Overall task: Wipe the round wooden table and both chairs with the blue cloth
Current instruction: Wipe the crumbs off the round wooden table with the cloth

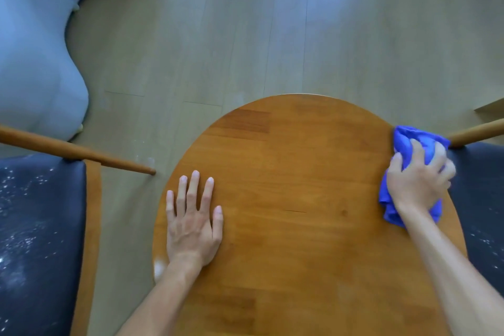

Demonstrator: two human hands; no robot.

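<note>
The round wooden table [294, 172] fills the lower middle of the view. My right hand [420, 174] is shut on the bunched blue cloth [406, 142] and presses it against the table's right edge. My left hand [192, 224] lies flat on the left part of the tabletop, fingers spread, holding nothing. On the left stands a chair with a dark seat [38, 232] speckled with white crumbs and a wooden leg [81, 154]. The second chair's dark seat [480, 199] and wooden leg [477, 133] show at the right edge, partly behind my right arm.
A light grey upholstered seat [35, 43] curves along the upper left. Pale wooden plank floor [245, 35] stretches beyond the table. A few white specks lie on the floor [141, 158] near the left chair's leg.
</note>
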